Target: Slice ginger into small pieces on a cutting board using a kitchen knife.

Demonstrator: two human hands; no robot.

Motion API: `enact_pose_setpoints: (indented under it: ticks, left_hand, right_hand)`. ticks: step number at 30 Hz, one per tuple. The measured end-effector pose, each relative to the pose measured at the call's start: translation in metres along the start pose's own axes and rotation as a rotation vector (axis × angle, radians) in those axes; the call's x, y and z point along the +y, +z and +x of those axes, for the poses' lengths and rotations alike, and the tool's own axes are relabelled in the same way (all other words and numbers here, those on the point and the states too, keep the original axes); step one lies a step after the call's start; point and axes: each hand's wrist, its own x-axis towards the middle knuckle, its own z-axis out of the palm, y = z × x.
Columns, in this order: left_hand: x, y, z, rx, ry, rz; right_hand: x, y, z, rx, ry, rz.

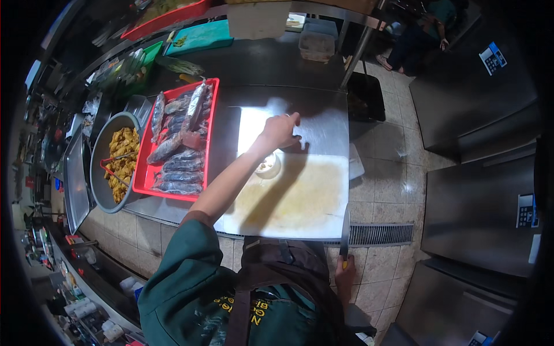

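My left hand [281, 130] is stretched over the steel counter, just beyond the white cutting board [311, 194]; its fingers are apart and nothing shows in them. Below its wrist, a small round white container [267, 165] with pale pieces inside stands on the board's far part. My right hand [345, 266] is low at the right of my apron, closed around the yellow-and-black handle of a knife [346, 229]. The knife's blade points away from me, beside the board's right edge. To the left lies a red tray [210, 142] with wrapped whole fish [181, 166].
A grey basin [96, 173] of yellow-coated food with red-handled tongs stands left of the tray. Farther back are a teal cutting board [203, 36], a plastic container [317, 45] and a metal post [359, 54]. Steel cabinets [476, 207] stand at right; a person [415, 43] is beyond.
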Motion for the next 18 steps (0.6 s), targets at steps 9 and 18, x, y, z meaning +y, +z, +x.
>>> enact_pose_setpoints:
  ticks: [9, 18]
  left_hand:
    - [-0.030, 0.021, -0.012, 0.098, -0.141, -0.181]
    - [0.015, -0.010, -0.072, 0.390, -0.165, -0.928]
  right_hand:
    - [-0.037, 0.042, 0.036, 0.058, -0.111, 0.118]
    - [-0.111, 0.051, 0.075, 0.114, -0.497, -0.289]
